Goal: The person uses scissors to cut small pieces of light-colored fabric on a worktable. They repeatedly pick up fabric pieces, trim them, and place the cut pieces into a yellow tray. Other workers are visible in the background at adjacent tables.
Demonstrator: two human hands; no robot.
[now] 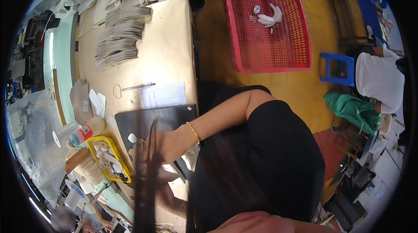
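Note:
My right hand [163, 146], a gold bracelet at its wrist, is bent over a black board [161, 117] on the table. Its fingers are curled, and dark strands of hair partly cover them. Close below it, my left hand [167, 194] is closed too, its fingers mostly hidden by hair and the right hand. Whatever the hands hold I cannot make out. A small white piece [132, 138] lies on the board beside the right fingertips. Next to the hands stands a yellow tray [126, 173] with white and beige cut pieces in it.
Bundled grey strips [119, 45], a pen [137, 86] and a printed sheet [163, 96] lie on the table [172, 28]. Past the tray are a labelled bottle [85, 133] and a wooden block [76, 160]. A red basket [272, 50] and a blue stool [337, 68] stand on the floor.

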